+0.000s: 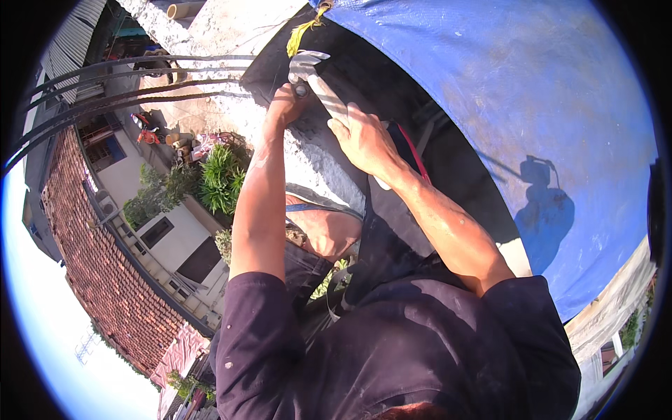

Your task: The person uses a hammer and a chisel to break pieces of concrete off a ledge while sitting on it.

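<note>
My right hand [367, 140] is closed around the pale handle of a claw hammer [327, 96]. The hammer's metal head is at the far end, just above my left hand. My left hand [283, 105] is closed on a short tool with a round metal end [301, 90], probably a chisel; its lower part is hidden. The hammer head looks close to that round end, but I cannot tell whether they touch. Both hands are over the dark edge of a rough whitish concrete ledge [318, 161].
A blue tarp [476, 91] stretches along the right, with a dark gap beneath it. Several rebars [154, 89] stick out to the left. A yellow-green strip [299, 38] hangs beyond the hammer. My foot [325, 229] rests near the ledge. Houses and plants lie far below, left.
</note>
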Tool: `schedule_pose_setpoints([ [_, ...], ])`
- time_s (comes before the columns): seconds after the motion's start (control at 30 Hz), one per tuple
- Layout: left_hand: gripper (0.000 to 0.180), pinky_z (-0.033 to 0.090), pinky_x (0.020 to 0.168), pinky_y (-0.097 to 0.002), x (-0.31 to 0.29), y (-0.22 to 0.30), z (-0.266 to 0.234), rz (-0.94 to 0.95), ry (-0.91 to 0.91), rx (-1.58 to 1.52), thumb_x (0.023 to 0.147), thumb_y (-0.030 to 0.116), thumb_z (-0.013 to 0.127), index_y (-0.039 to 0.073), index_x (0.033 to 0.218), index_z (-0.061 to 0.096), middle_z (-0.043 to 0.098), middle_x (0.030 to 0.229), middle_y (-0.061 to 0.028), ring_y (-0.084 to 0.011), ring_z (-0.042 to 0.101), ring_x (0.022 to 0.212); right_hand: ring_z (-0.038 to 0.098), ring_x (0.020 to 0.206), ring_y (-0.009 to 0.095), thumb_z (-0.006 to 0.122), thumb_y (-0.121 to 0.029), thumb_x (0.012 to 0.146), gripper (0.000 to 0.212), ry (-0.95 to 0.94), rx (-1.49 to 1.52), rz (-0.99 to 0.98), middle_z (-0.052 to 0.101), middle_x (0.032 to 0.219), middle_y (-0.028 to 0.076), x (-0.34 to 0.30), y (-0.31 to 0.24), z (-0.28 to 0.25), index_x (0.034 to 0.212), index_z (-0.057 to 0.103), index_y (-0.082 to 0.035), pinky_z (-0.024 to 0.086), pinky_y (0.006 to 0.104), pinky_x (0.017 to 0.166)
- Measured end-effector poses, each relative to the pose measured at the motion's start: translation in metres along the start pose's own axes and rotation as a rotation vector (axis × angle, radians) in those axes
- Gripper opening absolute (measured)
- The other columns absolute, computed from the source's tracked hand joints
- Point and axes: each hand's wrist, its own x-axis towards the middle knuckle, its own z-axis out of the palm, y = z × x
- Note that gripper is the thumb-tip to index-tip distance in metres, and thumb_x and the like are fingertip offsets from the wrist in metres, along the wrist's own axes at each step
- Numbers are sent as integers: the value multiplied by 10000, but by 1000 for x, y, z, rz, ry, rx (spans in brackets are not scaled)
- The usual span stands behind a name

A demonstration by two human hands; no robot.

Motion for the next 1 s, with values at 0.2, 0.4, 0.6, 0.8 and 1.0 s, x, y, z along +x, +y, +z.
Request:
schedule_pose_setpoints([
  [0.2,341,565,786,-445,5,-12,4,95,53,42,852,341,760,53,1032,742,743,953,-206,-374,726,902,688,772,483,632,-273,987,350,71,-7,-3,654,747,317,-14,1,19,1003,551,67,537,529,626],
  [0.4,334,567,796,-439,-2,-19,4,-11,-28,-16,834,364,786,67,987,769,755,921,-184,-319,741,892,693,750,489,621,-269,990,332,115,130,9,685,750,282,-24,-36,-2,992,534,52,566,518,649],
  [0.6,339,565,781,-436,11,-32,10,-146,30,214,840,391,788,92,1000,781,758,920,-169,-330,737,880,691,736,466,621,-276,998,344,75,10,-23,645,714,292,-6,3,13,989,554,61,534,501,605],
  [0.8,415,566,796,-450,4,-22,5,-51,-9,107,843,460,775,82,1016,773,756,930,-181,-345,738,902,671,702,484,627,-294,998,374,256,81,-12,622,680,295,-22,-8,24,997,555,72,507,530,580],
  [1.0,382,564,791,-453,0,-5,7,-80,-99,-102,828,420,773,84,1008,766,757,950,-171,-381,724,911,700,775,485,613,-276,986,338,98,73,48,689,779,300,-14,-16,-7,984,540,54,566,551,668],
])
